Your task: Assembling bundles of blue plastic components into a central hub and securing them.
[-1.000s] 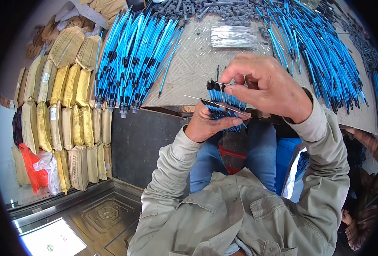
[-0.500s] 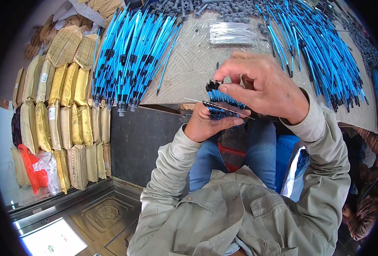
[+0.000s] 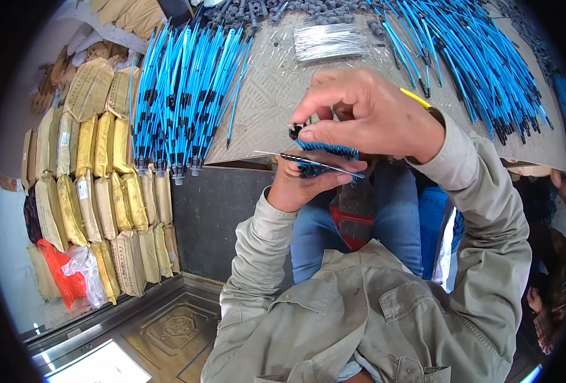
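Note:
My left hand point(image 3: 289, 188) is closed in front of my lap around a bundle of thin blue rods point(image 3: 331, 150) with black ends. A thin metal wire point(image 3: 267, 152) lies across the bundle, passing along a row of small black pieces point(image 3: 292, 157) by the left thumb. Just above, my right hand point(image 3: 379, 115) is closed, thumb and index finger pinching a small black piece point(image 3: 295, 131) at the bundle's far side. How that piece joins the rods is hidden by the fingers.
Blue rods with black fittings lie in a left pile point(image 3: 187, 96) and a right pile point(image 3: 487, 70) on the table point(image 3: 264, 96). Behind are metal wires point(image 3: 331, 42) and grey fittings point(image 3: 296, 7). Brown packages point(image 3: 126, 255) stack at left. A yellow strip point(image 3: 415, 97) shows beside my right wrist.
The whole view has shifted a little. Both hands keep their grips, and the right fingertips sit slightly differently on the black piece. A yellow strip now shows by my right wrist.

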Demonstrator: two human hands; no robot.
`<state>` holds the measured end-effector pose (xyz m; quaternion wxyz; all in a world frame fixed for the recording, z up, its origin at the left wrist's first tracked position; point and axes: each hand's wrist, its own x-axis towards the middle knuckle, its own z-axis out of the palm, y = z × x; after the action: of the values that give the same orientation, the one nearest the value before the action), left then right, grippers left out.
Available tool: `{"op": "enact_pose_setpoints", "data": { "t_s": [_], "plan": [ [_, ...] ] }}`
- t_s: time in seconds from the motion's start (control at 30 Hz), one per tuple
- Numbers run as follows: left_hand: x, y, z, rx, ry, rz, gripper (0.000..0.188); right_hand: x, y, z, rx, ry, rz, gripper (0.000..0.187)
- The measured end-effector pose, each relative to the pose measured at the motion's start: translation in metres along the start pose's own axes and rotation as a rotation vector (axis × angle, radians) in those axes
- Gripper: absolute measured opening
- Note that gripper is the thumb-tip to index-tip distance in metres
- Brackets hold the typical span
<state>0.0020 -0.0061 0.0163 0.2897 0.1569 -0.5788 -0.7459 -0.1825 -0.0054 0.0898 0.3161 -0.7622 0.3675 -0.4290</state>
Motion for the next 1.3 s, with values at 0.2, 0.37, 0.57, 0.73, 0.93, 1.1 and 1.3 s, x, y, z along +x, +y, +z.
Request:
{"op": "enact_pose_setpoints", "data": {
  "t_s": [0.2,0.37,0.57,0.73,0.93,1.1,1.3],
  "plan": [
    [0.000,0.001,-0.005,-0.021,-0.065,0.041,0.023,-0.004,0.000,-0.001,0.247,-0.088,0.072,0.016],
    [-0.001,0.003,-0.003,-0.055,-0.041,0.025,0.024,-0.006,-0.002,-0.004,0.180,-0.107,0.044,0.016],
    [0.000,0.004,-0.006,-0.137,-0.059,-0.012,0.023,-0.003,-0.006,0.003,0.034,0.005,-0.107,0.017],
    [0.000,0.001,-0.012,-0.051,-0.107,-0.028,0.022,-0.005,-0.006,0.011,0.028,0.075,-0.107,0.019],
    [0.000,0.000,-0.010,-0.007,-0.096,-0.033,0.021,-0.005,-0.011,0.015,-0.043,0.102,-0.117,0.020],
    [0.000,0.001,-0.009,-0.003,-0.101,-0.016,0.019,-0.005,-0.010,0.016,-0.066,0.135,-0.122,0.021],
    [0.000,0.009,-0.004,0.067,-0.034,-0.038,0.018,-0.007,-0.016,0.010,-0.112,0.135,-0.114,0.017]
  ]
}}
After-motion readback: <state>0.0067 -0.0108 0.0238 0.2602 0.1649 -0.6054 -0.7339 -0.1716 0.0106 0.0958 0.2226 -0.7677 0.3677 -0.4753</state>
